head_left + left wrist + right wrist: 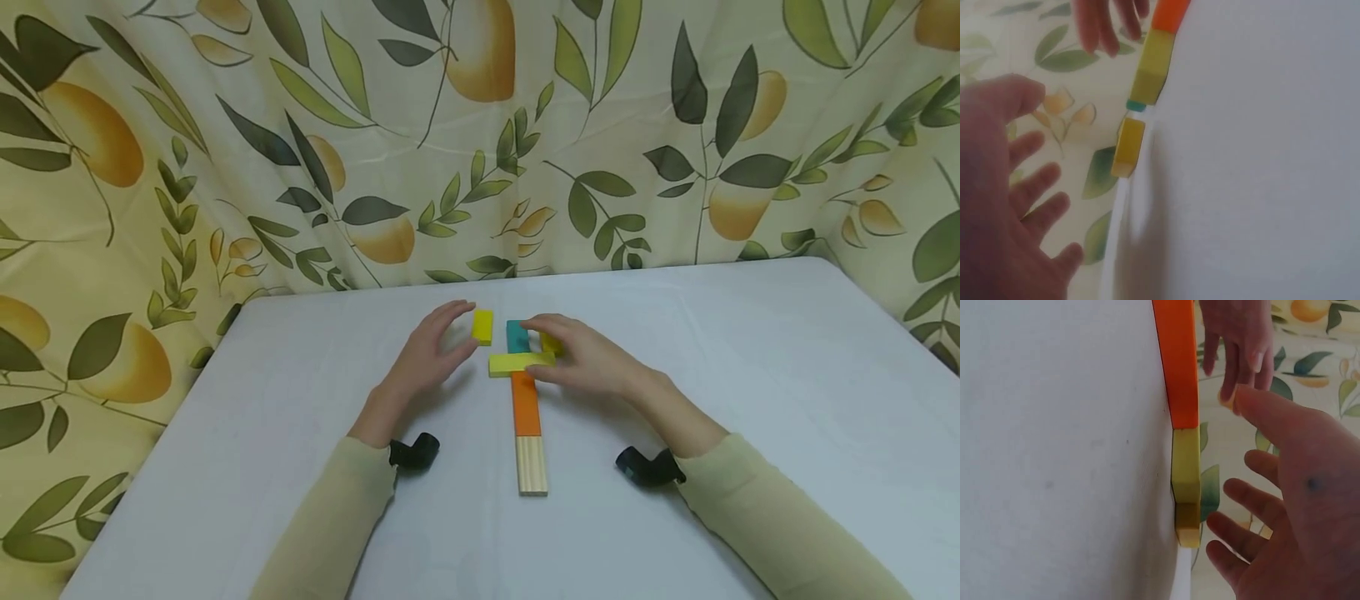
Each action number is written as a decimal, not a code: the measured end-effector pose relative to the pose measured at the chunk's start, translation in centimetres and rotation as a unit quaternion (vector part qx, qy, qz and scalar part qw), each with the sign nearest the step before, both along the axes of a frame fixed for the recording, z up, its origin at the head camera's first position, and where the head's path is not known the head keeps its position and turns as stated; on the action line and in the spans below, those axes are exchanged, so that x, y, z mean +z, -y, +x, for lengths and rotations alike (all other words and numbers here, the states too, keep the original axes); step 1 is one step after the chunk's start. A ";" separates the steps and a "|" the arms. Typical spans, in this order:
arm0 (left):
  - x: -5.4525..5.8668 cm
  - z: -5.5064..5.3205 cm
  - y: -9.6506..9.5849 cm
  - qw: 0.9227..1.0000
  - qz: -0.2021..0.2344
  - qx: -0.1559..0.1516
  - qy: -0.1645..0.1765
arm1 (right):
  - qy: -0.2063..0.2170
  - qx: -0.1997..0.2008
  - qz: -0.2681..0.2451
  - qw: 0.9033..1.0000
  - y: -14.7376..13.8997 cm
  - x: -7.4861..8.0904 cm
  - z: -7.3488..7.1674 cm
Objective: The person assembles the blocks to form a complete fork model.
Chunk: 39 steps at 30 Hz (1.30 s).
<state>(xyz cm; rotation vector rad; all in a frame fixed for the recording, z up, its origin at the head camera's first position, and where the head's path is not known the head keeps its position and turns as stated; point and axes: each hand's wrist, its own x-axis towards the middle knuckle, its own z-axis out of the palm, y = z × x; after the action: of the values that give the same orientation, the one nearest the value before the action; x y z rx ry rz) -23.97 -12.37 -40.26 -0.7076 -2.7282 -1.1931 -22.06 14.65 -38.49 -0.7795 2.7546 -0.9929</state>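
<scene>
In the head view, a column of wooden blocks lies on the white table: a teal block (517, 336), a yellow-green block (504, 365) set crosswise, an orange block (526, 408) and a plain wood piece (532, 467) with lengthwise lines. Two small yellow blocks flank the teal one: the left yellow block (483, 327) and the right yellow block (551, 343), partly hidden by fingers. My left hand (426, 350) is beside the left yellow block, fingers spread and relaxed. My right hand (592, 354) hovers around the crosswise block's right end; the right wrist view shows its fingers (1254, 503) apart from the blocks.
The white-covered table (300, 500) extends around the blocks. Behind it hangs a curtain (465, 167) printed with leaves and fruit. A black wrist camera sits at each cuff, the left camera (416, 452) and the right camera (647, 467), just above the tabletop.
</scene>
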 end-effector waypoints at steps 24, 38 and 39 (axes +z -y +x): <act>-0.9 -2.9 -0.4 0.999 0.005 -0.005 0.040 | -0.043 0.015 0.066 0.997 0.5 -0.3 1.3; -1.5 -3.1 -0.3 0.998 -0.031 -0.015 0.062 | -0.043 0.023 0.094 0.994 0.6 -0.5 1.5; -1.5 -3.1 -0.3 0.997 -0.034 -0.013 0.064 | -0.042 0.023 0.095 0.994 0.6 -0.5 1.5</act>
<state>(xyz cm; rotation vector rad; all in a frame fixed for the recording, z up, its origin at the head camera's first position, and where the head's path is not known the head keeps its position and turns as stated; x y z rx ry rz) -27.02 -12.04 -41.75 -0.6991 -2.8853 -1.1964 -20.57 14.05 -39.03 -0.8670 2.8338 -0.6913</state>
